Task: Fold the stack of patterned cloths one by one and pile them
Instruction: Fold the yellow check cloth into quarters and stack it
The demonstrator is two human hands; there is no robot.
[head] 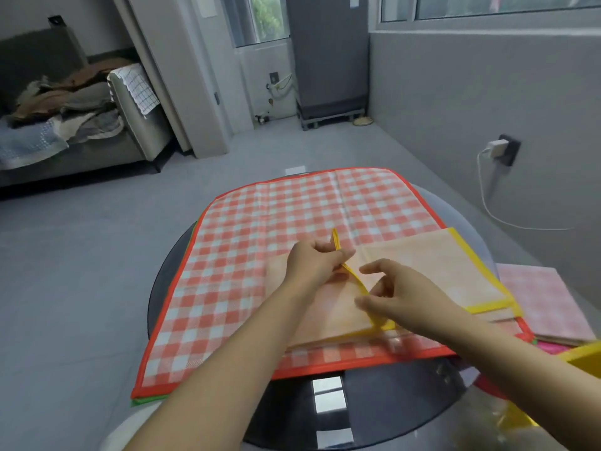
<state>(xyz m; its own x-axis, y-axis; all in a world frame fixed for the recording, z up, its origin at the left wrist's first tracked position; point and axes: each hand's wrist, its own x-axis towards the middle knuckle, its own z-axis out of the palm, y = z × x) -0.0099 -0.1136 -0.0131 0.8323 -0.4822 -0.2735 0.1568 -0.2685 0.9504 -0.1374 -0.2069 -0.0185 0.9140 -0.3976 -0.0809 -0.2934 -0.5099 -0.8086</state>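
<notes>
1. Centrally, a round dark table (208, 323) carries a stack of cloths; the top one is a red-and-white checked cloth (260, 239) with a red border, lying flat and spread wide
2. Green edging of another cloth (148, 400) shows just beneath its near left corner
3. On the right half of the checked cloth lies a peach cloth with yellow trim (432, 268), partly folded, its far right corner reaching past the checked cloth's right edge
4. The left hand (317, 260) is curled, with thumb and fingers pinching the yellow trim; a short length of trim stands up above the knuckles
5. The right hand (398, 291) is half open, fingers loosely bent; its fingertips touch the same trim line lower down, where the trim runs diagonally between the two hands. A firm grip cannot be confirmed
6. To the right, beside the table edge, a pile of pink cloths (549, 304) rests flat, apart from the hands
7. Background: a sofa with heaped clothes (65, 102) at the left wall, a grey cabinet (328, 53) at the far wall, and a charger in a wall socket (500, 148) on the right
</notes>
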